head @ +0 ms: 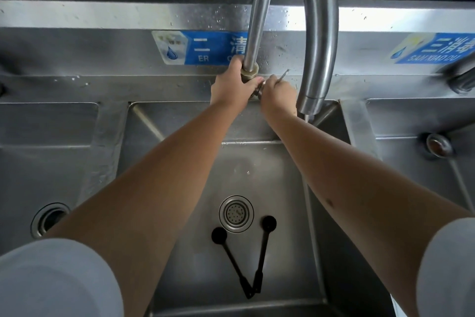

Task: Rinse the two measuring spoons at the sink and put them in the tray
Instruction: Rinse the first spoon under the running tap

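Note:
Two black measuring spoons lie on the floor of the middle sink basin point(270, 162), forming a V with handle ends together near the front. The left spoon point(231, 260) and the right spoon point(264, 252) have their round bowls just below the drain strainer point(236, 214). Both arms reach to the back of the sink. My left hand point(231, 85) grips the base of the tall curved steel faucet point(321, 33). My right hand point(279, 96) grips the faucet's lever handle point(284, 75) beside it. A thin stream of water shows at the spout point(309, 105).
A left basin point(48, 219) with an open drain and a right basin point(437, 147) with a plug flank the middle one. Blue labels point(203, 48) are stuck on the steel backsplash. A dark stone wall runs behind. No tray is in view.

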Motion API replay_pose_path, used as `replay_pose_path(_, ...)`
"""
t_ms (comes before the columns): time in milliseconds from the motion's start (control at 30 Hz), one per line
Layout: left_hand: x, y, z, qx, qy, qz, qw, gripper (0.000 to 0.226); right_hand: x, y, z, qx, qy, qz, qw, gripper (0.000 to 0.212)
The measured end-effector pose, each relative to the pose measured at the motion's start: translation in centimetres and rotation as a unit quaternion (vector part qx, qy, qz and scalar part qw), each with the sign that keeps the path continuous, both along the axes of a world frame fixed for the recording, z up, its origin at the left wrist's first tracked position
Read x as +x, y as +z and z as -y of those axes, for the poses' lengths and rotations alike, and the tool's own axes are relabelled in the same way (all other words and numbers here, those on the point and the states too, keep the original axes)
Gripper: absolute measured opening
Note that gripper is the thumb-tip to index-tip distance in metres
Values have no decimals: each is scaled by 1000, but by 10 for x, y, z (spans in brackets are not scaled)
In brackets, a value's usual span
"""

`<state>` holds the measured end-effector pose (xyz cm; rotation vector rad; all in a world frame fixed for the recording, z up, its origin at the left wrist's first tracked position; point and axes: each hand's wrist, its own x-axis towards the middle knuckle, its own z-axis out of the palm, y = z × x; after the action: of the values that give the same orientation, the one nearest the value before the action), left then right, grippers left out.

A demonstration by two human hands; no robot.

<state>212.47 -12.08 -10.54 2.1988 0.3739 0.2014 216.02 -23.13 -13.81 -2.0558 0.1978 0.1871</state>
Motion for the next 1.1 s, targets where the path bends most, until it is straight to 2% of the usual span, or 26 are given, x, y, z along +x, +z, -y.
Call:
replay_pose_path(100,-3,3,1,-23,-5,-25,999,27,0,-3,1,-12,-20,-38,999,25)
replay_pose_path(167,-7,2,2,-62,2,-50,997,44,-11,-4,5,-35,-26,-58,997,19)
replay_pose_path(233,-19,-6,7,-66,39,-52,996,70,-36,-5,15,-60,-42,-65,995,47)
replay_pose_path(267,-30,-14,14,-63,59,-38,996,75,-50,-7,21,-69,-44,-68,994,58)
replay_pose_path(333,-63,-36,33,-61,72,-24,995,69,-82,-16,33,-82,-25,-95,992,68)
replay_pose_path(400,-100,-69,55,-91,58,-82,991,56,-113,-33,44,-97,-1,-141,985,61)
replay_pose_path(500,-158,-115,83,-219,59,-235,945,39,-160,-70,66,-118,25,-215,969,34)
replay_pose_path(600,-203,-151,104,-250,32,-319,914,29,-202,-108,87,-149,33,-280,948,29)
replay_pose_path(800,-245,-199,124,-149,-16,-381,912,24,-260,-176,115,-138,-7,-358,923,37)
replay_pose_path(933,-254,-227,128,-83,-56,-434,896,23,-280,-212,113,-110,-4,-391,914,35)
replay_pose_path(1100,-265,-238,127,-106,-53,-420,900,20,-288,-226,107,-124,14,-361,924,18)
